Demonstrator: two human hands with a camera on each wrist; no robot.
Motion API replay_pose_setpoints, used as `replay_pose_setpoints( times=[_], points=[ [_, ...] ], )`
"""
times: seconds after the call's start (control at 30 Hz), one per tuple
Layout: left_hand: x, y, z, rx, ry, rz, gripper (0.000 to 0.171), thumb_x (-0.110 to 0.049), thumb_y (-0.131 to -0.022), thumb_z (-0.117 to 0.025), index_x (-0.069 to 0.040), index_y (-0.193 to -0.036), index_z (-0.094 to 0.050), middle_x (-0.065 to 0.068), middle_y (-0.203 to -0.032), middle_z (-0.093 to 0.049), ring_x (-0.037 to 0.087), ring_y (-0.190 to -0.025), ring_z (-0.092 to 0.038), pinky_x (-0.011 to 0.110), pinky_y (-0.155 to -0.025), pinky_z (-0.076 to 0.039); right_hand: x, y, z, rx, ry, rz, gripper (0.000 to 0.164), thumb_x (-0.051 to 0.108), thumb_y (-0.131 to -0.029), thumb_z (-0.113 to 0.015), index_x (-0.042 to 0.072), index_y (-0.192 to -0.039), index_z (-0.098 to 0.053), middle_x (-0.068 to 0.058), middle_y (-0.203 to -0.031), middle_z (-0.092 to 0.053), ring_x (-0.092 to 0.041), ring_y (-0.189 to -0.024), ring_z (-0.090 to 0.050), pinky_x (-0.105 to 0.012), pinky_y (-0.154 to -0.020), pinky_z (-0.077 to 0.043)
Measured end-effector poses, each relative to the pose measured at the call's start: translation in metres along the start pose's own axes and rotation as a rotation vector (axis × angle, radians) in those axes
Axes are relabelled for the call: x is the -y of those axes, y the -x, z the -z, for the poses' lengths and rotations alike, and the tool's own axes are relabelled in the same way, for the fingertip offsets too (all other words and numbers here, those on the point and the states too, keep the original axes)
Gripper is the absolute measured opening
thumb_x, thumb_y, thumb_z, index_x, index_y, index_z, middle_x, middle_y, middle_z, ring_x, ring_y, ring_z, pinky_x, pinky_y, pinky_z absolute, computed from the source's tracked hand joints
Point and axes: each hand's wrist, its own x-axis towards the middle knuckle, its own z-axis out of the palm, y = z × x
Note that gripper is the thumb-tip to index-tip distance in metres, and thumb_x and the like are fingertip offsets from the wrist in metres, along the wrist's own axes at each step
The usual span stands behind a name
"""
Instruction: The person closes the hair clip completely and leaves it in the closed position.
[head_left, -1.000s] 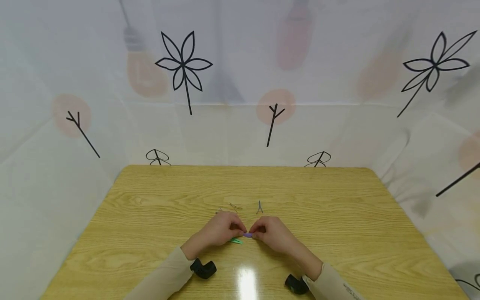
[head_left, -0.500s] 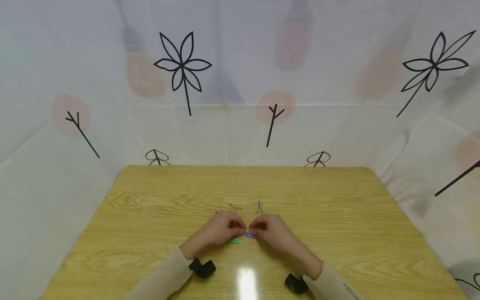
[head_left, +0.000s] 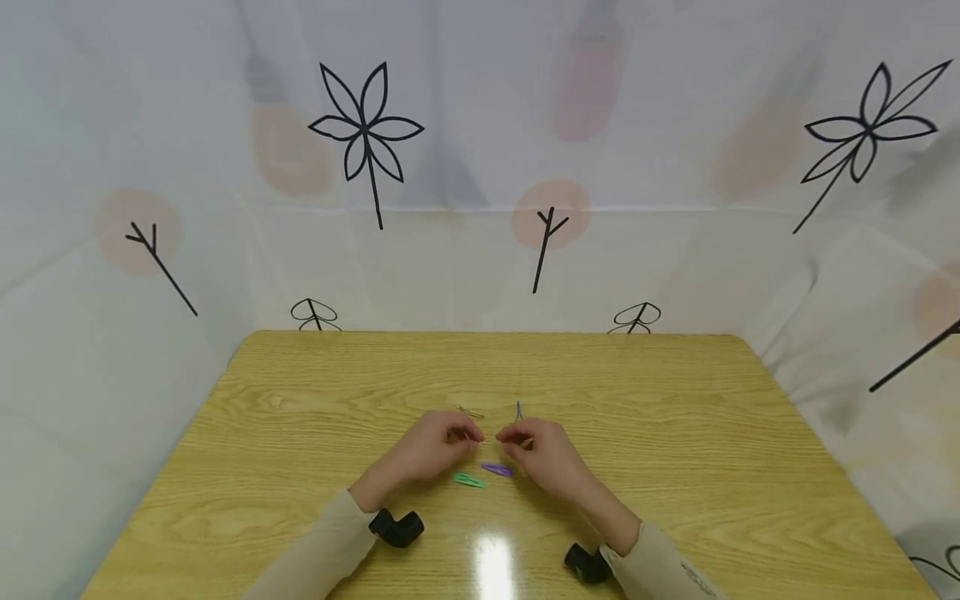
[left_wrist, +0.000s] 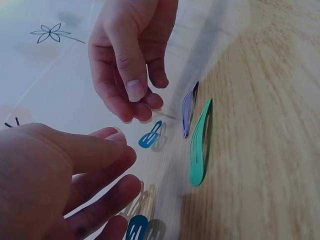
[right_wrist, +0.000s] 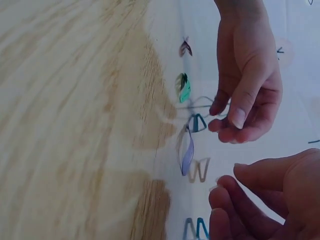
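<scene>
Several snap hair clips lie on the wooden table. A purple clip [head_left: 497, 470] and a green clip [head_left: 468, 480] lie side by side just in front of the hands. My left hand [head_left: 431, 443] hovers beyond them, thumb near its index fingertip, with nothing visible between. Facing it, my right hand [head_left: 546, 454] has loosely bent fingers and holds nothing visible. In the left wrist view, a blue clip [left_wrist: 149, 137] lies near the right hand's fingertips. A tan clip [right_wrist: 200, 170] shows between the two hands in the right wrist view.
Beyond the hands are a gold-toned clip [head_left: 471, 412] and a blue clip, partly hidden by the right hand. A dark reddish clip [right_wrist: 185, 48] lies past the left hand. A patterned white cloth [head_left: 450, 267] closes off the table's back and sides.
Both hands have let go of the purple clip, which now lies by the green one. They have moved slightly forward, away from it, and the green clip shows more fully.
</scene>
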Motion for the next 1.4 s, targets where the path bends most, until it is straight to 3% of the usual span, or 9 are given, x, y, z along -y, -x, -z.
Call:
replay_pose_setpoints(
  times=[0.17,0.33,0.53,0.8,1.03,1.4],
  points=[
    [0.003,0.001,0.008,-0.047,0.029,0.018,0.010,-0.011,-0.096,-0.067,-0.011,-0.104,-0.074,-0.007,-0.102,-0.069,0.010,-0.097,-0.063,0.035,-0.085,-0.051,0.001,-0.004,-0.002,-0.040,0.006,0.010,0.014,0.001,-0.092,-0.069,0.006,-0.103,-0.075,-0.003,-0.100,-0.073,-0.015,-0.087,-0.067,-0.030,-0.075,-0.054],
    [0.006,0.003,0.016,-0.093,0.055,0.048,0.013,-0.010,-0.097,-0.065,-0.010,-0.108,-0.073,-0.001,-0.108,-0.069,0.016,-0.101,-0.062,0.037,-0.084,-0.053,0.002,-0.009,-0.005,-0.051,0.008,0.025,0.015,0.001,-0.092,-0.069,0.005,-0.105,-0.075,-0.004,-0.100,-0.073,-0.017,-0.088,-0.067,-0.032,-0.077,-0.055],
    [0.011,0.004,0.021,-0.163,0.031,0.090,0.018,-0.008,-0.095,-0.067,-0.012,-0.112,-0.073,-0.001,-0.110,-0.068,0.020,-0.104,-0.062,0.042,-0.085,-0.051,0.004,-0.017,-0.011,-0.051,0.014,0.056,0.017,-0.001,-0.091,-0.069,0.003,-0.107,-0.074,-0.005,-0.098,-0.072,-0.018,-0.089,-0.067,-0.031,-0.077,-0.055],
    [0.023,0.003,0.028,-0.211,-0.011,0.118,0.015,-0.011,-0.094,-0.070,-0.012,-0.109,-0.073,0.000,-0.106,-0.068,0.021,-0.100,-0.061,0.042,-0.083,-0.049,0.007,-0.029,-0.018,-0.053,-0.002,0.025,0.018,0.001,-0.092,-0.068,0.002,-0.110,-0.074,-0.008,-0.102,-0.072,-0.020,-0.087,-0.068,-0.034,-0.075,-0.056],
    [0.033,-0.008,0.029,-0.191,-0.024,0.152,0.016,-0.010,-0.094,-0.070,-0.013,-0.110,-0.073,-0.002,-0.107,-0.068,0.020,-0.102,-0.062,0.041,-0.084,-0.050,0.006,-0.041,-0.024,-0.097,0.025,-0.010,0.021,0.000,-0.090,-0.067,0.005,-0.109,-0.074,-0.008,-0.103,-0.071,-0.020,-0.086,-0.068,-0.036,-0.074,-0.055],
    [0.037,-0.027,0.025,-0.119,0.007,0.158,0.017,-0.011,-0.095,-0.068,-0.012,-0.112,-0.073,-0.002,-0.110,-0.068,0.017,-0.099,-0.062,0.042,-0.087,-0.050,0.003,-0.051,-0.031,-0.116,0.098,0.000,0.021,-0.005,-0.084,-0.067,0.001,-0.103,-0.075,-0.008,-0.097,-0.072,-0.022,-0.086,-0.068,-0.038,-0.074,-0.054]
  ],
)
